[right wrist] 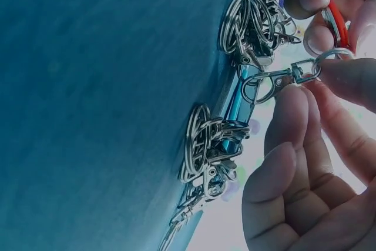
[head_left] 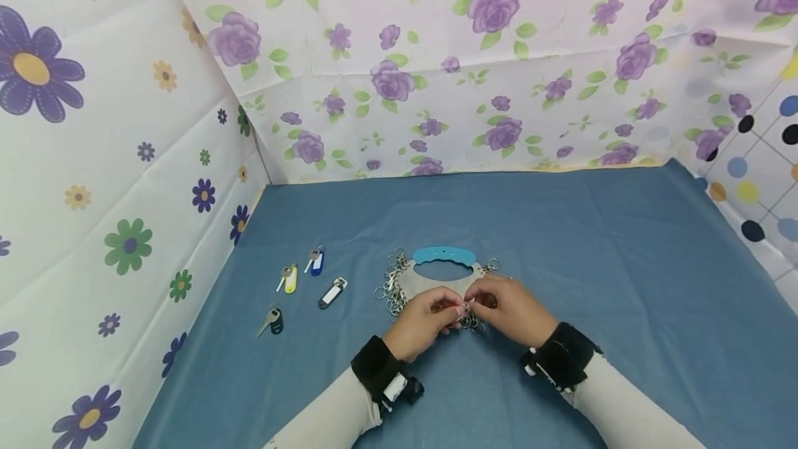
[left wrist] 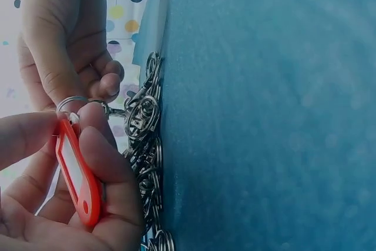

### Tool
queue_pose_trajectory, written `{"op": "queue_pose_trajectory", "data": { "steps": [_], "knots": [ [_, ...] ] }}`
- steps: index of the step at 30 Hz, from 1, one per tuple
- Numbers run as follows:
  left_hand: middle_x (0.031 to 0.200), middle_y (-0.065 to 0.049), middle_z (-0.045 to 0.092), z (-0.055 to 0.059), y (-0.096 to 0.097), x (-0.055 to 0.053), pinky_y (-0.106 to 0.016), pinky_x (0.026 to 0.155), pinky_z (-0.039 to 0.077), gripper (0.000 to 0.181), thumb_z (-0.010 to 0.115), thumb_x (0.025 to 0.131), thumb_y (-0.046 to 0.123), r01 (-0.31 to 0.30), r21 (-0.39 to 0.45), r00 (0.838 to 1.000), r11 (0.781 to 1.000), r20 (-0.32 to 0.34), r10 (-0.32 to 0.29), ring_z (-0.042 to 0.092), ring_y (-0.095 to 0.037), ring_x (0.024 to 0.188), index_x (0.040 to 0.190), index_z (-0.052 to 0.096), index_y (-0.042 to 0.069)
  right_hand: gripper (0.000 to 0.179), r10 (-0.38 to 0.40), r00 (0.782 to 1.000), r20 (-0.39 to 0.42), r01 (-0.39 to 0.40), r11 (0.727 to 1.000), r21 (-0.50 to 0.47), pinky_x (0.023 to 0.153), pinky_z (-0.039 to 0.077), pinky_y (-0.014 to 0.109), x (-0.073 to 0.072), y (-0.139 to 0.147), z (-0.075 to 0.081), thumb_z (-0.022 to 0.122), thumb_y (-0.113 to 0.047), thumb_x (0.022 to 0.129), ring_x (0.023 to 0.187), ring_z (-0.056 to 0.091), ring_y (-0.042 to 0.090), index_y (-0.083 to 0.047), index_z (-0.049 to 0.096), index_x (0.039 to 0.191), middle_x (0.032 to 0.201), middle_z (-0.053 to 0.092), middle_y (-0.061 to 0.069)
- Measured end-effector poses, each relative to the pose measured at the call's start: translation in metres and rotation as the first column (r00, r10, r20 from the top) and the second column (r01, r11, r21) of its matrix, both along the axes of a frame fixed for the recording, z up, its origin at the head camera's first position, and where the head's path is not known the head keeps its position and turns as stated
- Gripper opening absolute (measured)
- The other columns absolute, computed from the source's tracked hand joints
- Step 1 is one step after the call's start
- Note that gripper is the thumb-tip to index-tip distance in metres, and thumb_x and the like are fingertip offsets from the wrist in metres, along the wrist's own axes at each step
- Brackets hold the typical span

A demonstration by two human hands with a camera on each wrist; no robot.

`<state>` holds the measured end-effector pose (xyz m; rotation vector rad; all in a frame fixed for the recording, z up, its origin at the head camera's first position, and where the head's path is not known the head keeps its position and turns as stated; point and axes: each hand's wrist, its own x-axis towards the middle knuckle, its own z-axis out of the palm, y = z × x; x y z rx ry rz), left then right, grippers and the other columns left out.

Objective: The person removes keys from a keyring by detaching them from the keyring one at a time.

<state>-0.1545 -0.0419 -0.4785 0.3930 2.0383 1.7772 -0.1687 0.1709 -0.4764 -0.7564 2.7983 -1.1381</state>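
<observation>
Near the middle of the blue cloth, a grey metal plate [head_left: 430, 284] with a light-blue edge grip [head_left: 445, 254] lies flat, hung with several swivel clasps and split rings [head_left: 394, 288]. My left hand [head_left: 422, 319] pinches a red key tag [left wrist: 78, 176] with a white label by its top end. Beside it my right hand [head_left: 516, 312] pinches a split ring [right wrist: 336, 53], which joins a silver swivel clasp [right wrist: 281, 79]. The ring meets the tag's top; fingers partly hide that spot, so I cannot tell whether it passes through. In the head view the hands cover the plate's near edge.
To the left lie a yellow tag [head_left: 291, 279] and a blue tag [head_left: 318, 262], each with a key, a dark tag with a white label [head_left: 333, 292], and a black tag with a key [head_left: 276, 322]. Patterned sheets [head_left: 386, 54] stand behind and beside the cloth.
</observation>
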Motion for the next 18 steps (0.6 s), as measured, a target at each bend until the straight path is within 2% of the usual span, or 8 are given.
{"op": "queue_pose_trajectory", "data": {
  "steps": [7, 13, 18],
  "knots": [
    [0.109, -0.029, 0.067, -0.0009, -0.0006, -0.0011, -0.03, 0.074, 0.052, 0.016, 0.057, 0.104, 0.013, -0.006, 0.006, 1.0, 1.0, 0.017, 0.006, 0.065, -0.038, 0.094, 0.113, 0.065, 0.004, 0.014, 0.026, 0.998, -0.048, -0.026, 1.0, 0.009, 0.071, 0.05, 0.024, 0.0012, 0.0004, 0.0008, 0.071, -0.014, 0.095, 0.079, 0.056, -0.001, -0.026, 0.071, 0.103, 0.093, 0.062, -0.012],
    [0.104, -0.025, 0.069, -0.002, 0.001, -0.0022, -0.028, 0.071, 0.051, 0.016, 0.059, 0.102, 0.011, -0.06, 0.052, 0.997, 0.997, 0.055, 0.058, 0.065, -0.018, 0.082, 0.113, 0.064, 0.0, 0.013, 0.043, 0.997, -0.065, -0.043, 0.999, 0.002, 0.072, 0.051, 0.024, 0.001, 0.0011, 0.0018, 0.072, -0.014, 0.095, 0.081, 0.058, 0.0, -0.025, 0.072, 0.103, 0.095, 0.064, -0.011],
    [0.104, -0.023, 0.07, -0.0027, 0.0012, -0.0023, -0.028, 0.072, 0.051, 0.017, 0.059, 0.102, 0.011, -0.075, 0.062, 0.995, 0.995, 0.072, 0.071, 0.065, -0.014, 0.08, 0.114, 0.064, 0.0, 0.013, 0.048, 0.996, -0.072, -0.047, 0.999, 0.004, 0.072, 0.051, 0.023, 0.0009, 0.0015, 0.0014, 0.072, -0.015, 0.095, 0.08, 0.057, -0.001, -0.026, 0.074, 0.102, 0.094, 0.064, -0.011]
  ]
}}
